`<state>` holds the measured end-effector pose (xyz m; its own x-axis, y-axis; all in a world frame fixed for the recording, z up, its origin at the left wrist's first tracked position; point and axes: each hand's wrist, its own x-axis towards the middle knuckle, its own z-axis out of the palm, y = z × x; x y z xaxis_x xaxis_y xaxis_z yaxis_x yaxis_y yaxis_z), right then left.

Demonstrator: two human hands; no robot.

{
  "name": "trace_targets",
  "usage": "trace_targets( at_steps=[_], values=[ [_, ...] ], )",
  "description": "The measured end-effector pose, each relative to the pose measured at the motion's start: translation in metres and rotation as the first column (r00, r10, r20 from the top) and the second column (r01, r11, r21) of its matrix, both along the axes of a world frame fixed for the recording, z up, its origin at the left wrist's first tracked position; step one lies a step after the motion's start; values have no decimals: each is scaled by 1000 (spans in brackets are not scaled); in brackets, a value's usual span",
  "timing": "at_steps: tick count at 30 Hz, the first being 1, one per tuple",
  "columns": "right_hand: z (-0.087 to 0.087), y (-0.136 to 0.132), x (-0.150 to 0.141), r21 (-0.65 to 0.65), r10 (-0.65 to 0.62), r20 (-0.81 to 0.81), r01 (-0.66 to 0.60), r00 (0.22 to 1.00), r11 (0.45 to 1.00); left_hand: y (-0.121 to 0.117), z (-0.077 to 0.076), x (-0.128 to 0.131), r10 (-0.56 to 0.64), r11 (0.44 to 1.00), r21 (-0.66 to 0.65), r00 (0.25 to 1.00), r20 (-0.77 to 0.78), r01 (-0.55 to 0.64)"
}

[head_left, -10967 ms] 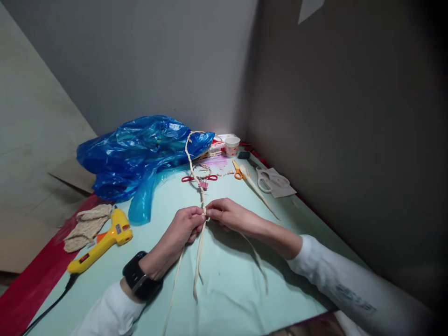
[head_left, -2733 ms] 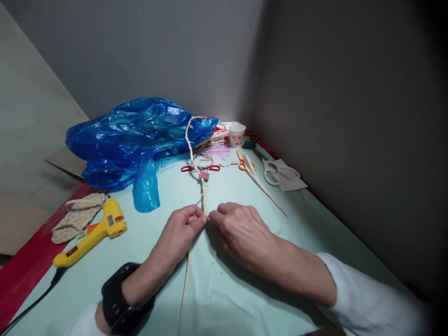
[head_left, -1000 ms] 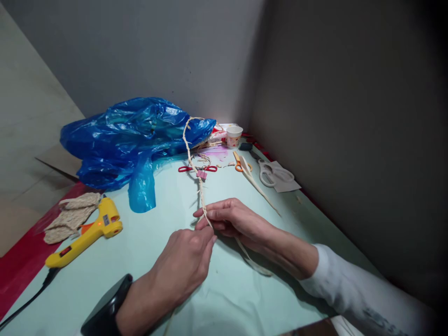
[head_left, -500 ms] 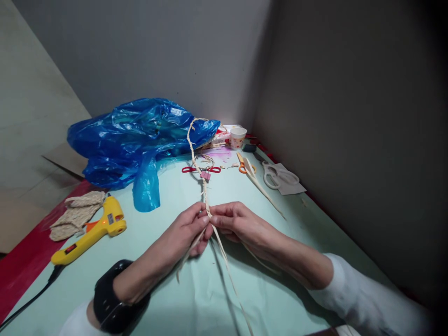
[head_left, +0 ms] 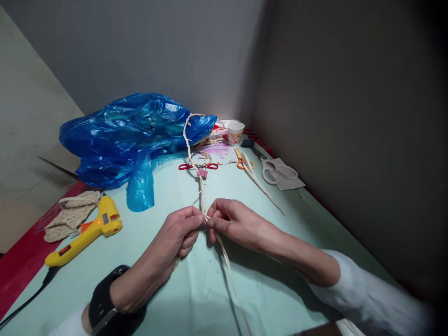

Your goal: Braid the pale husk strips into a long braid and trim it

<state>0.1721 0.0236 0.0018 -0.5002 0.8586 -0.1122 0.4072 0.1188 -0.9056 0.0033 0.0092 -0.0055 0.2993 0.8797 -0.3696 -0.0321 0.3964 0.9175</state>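
A thin braid of pale plant fibre [head_left: 202, 193] runs from my fingers away from me to a pink clip [head_left: 202, 173], then curves up over a blue plastic bag. My left hand [head_left: 178, 231] pinches fibre at the near end of the braid, its other fingers curled in. Close beside it, my right hand [head_left: 234, 221] pinches strands at the same crossing point. Loose strands [head_left: 229, 268] trail from there toward me across the pale green table cover. Red-handled scissors [head_left: 198, 166] lie by the clip.
The blue plastic bag [head_left: 136, 135] fills the back left. A yellow glue gun [head_left: 84, 235] with a cord and a woven fibre piece [head_left: 72, 217] lie at left. Back right are a paper cup [head_left: 235, 134], orange scissors [head_left: 241, 161], white-handled scissors [head_left: 271, 170] and a dark wall.
My hands have shifted at the braid's end. My left fingers have curled in more, and the strand that hung below them is mostly hidden. The view has moved slightly.
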Motion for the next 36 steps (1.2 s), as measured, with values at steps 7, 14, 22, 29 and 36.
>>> trace_targets(
  at_steps=[7,14,22,29,36],
  values=[
    [18,-8,5,413,-132,373,-37,918,910,-1,-2,1,23,999,47,997,-75,-19],
    [6,-37,-12,632,-192,553,-259,811,730,-1,-3,1,11,997,81,997,-81,-4],
    [3,-35,-12,617,51,548,-445,835,649,-1,-3,-5,-36,999,8,995,89,35],
    [13,4,10,200,-109,-29,113,994,973,-1,3,-4,-36,999,35,999,5,36],
    [-7,7,-1,-119,39,-140,-56,989,991,-3,3,0,-42,981,175,978,-202,78]
  ],
)
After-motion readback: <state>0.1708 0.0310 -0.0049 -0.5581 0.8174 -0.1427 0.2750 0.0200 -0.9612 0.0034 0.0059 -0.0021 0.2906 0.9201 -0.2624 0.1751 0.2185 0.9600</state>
